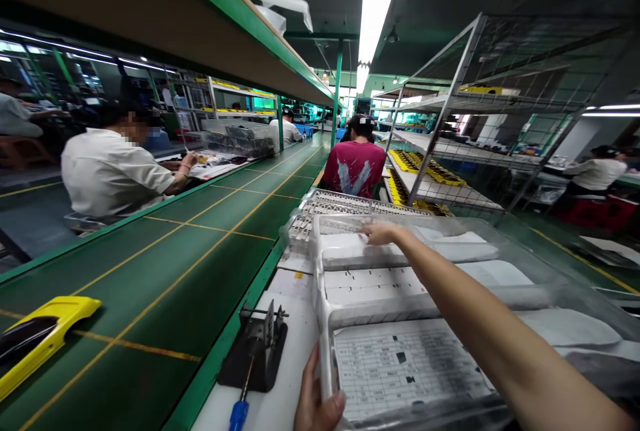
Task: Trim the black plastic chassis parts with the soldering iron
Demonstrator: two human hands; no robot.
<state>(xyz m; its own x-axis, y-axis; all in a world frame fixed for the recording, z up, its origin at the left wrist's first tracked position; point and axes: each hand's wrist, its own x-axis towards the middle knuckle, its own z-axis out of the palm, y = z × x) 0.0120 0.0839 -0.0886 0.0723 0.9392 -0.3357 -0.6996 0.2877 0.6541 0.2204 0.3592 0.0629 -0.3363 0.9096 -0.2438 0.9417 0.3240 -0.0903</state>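
Observation:
A clear plastic tray (325, 324) with several compartments lies in front of me, tilted in view. My left hand (316, 401) grips its near left edge, thumb over the rim and fingers outside. Within the near compartment is a printed sheet (400, 367) with a table on it; white sheets or flat pieces (373, 284) fill others. My right hand (383, 233) reaches across the tray to the far left compartment. Its fingers point left and are blurred, so whether they hold anything is unclear. Behind this tray stands another tray (345, 203) with rows of small pale parts.
Left of the bench runs a green conveyor belt (200, 251) carrying a yellow-and-black housing (45, 334). A black metal fixture (260, 344) and a blue-handled screwdriver (239, 414) are beside the tray. A wire rack (440, 131) stands right. Co-workers sit ahead (355, 164) and across the belt (113, 167).

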